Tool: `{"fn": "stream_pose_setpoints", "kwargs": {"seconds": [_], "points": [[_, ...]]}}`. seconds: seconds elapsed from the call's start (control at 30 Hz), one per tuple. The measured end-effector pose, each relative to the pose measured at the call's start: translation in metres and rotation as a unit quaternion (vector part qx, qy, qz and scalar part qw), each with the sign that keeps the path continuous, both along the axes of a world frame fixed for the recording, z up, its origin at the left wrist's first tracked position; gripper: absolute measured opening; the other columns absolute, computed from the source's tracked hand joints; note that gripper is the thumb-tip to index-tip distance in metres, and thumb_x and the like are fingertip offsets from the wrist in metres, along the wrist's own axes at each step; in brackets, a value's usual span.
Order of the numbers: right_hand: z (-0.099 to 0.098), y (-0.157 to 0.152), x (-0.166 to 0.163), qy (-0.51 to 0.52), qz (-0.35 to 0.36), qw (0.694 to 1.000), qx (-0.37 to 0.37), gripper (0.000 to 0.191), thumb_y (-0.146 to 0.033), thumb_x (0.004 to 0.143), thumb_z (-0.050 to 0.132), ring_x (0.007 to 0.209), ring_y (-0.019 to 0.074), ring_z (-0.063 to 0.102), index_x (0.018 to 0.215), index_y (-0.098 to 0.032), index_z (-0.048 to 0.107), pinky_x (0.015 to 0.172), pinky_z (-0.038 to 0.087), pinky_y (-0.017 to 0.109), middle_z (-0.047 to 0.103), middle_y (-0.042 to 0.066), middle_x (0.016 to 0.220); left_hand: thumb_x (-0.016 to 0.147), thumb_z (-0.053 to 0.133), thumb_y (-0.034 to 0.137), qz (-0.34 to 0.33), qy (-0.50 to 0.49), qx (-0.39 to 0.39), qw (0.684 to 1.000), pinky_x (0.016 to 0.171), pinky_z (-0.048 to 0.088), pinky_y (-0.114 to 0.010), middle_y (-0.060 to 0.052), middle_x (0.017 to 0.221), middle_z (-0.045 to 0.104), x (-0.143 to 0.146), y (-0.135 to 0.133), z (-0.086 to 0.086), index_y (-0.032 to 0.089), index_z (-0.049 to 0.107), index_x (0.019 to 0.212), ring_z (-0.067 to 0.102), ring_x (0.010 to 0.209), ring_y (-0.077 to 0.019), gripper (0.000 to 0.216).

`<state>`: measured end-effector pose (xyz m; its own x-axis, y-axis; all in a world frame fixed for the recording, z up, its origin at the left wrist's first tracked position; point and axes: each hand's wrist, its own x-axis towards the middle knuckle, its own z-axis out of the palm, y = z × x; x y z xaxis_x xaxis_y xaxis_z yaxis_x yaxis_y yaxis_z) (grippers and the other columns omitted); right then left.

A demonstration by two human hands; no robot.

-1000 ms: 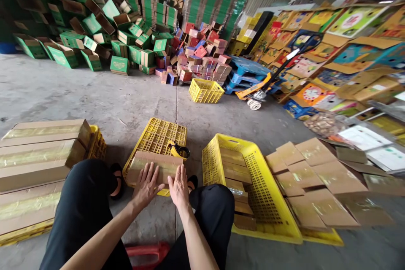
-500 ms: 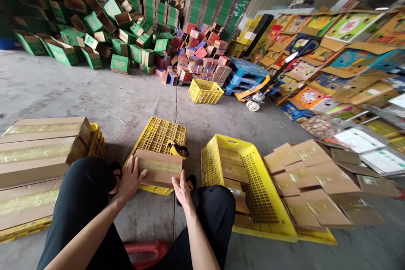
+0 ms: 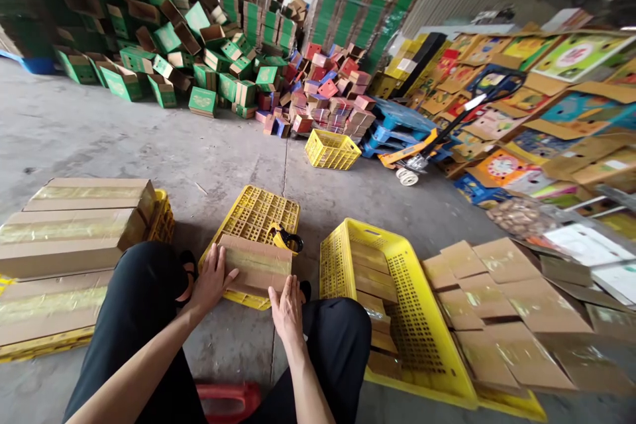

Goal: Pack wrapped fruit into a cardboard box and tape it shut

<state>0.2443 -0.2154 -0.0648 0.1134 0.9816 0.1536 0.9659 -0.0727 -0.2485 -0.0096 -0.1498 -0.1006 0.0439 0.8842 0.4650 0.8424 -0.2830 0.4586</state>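
Warehouse floor [image 3: 149,146]: grey concrete, with green cartons [image 3: 203,101] heaped toward the back and a pallet jack [image 3: 416,161] farther right.
Low crate [image 3: 258,209]: yellow, grid face up, in the middle foreground.
Box [image 3: 256,271]: long brown cardboard, lying flat on the near part of the low crate, with a shiny strip of tape [image 3: 263,261] along its top.
Left hand [image 3: 212,283]: spread, fingers lying over the box's left end, not wrapped around it.
Right hand [image 3: 288,311]: flat too, fingers straight at the box's near right corner; whether they press on it, I cannot tell.
Tape dispenser [image 3: 287,238]: by the low crate's right edge, just behind the box, in neither hand.
Deep crate [image 3: 422,291]: to the right, holding a row of boxes [image 3: 376,281] along its left side.
Stacked boxes [image 3: 59,233]: far left, also taped on top.
Work on the box: taping of the upper face looks done; the step in hand seems to be steadying or squaring it.
Next grip: any lift or turn would call for even pressure from both ends, clear of the tape dispenser.
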Motion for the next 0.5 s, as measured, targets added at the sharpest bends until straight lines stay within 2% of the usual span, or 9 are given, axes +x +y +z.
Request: {"fn": "stream_pose_setpoints", "kwargs": {"seconds": [0.13,0.27,0.5], "points": [[0.013,0.016,-0.004,-0.044,0.01,0.999,0.0,0.099,-0.072,0.108,0.016,0.158,0.0428,0.038,0.159,0.006,0.047,0.124,0.04,0.053,0.036,0.031,0.168,0.108,0.032,0.067,0.014,0.002,0.0,1.0,0.116,0.044,-0.065,-0.034,0.171,0.03,0.003,0.002,0.001,0.006,0.029,0.167,0.036,0.157,-0.0473,0.085],[0.022,0.038,-0.012,-0.053,0.031,0.998,-0.013,0.093,-0.067,0.11,0.018,0.159,0.0416,0.036,0.159,0.007,0.046,0.127,0.037,0.053,0.035,0.03,0.169,0.108,0.034,0.066,0.015,0.009,0.003,1.0,0.117,0.043,-0.064,-0.035,0.169,0.033,0.004,0.002,0.005,0.003,0.033,0.165,0.04,0.154,-0.047,0.084],[0.016,0.06,-0.042,-0.021,0.08,0.996,0.031,0.093,-0.07,0.109,0.027,0.157,0.042,0.041,0.157,0.006,0.05,0.129,0.035,0.054,0.043,0.032,0.165,0.109,0.037,0.063,0.019,0.002,-0.014,1.0,0.119,0.042,-0.062,-0.033,0.17,0.032,0.007,-0.001,0.006,0.004,0.036,0.164,0.037,0.157,-0.0454,0.081]]}}
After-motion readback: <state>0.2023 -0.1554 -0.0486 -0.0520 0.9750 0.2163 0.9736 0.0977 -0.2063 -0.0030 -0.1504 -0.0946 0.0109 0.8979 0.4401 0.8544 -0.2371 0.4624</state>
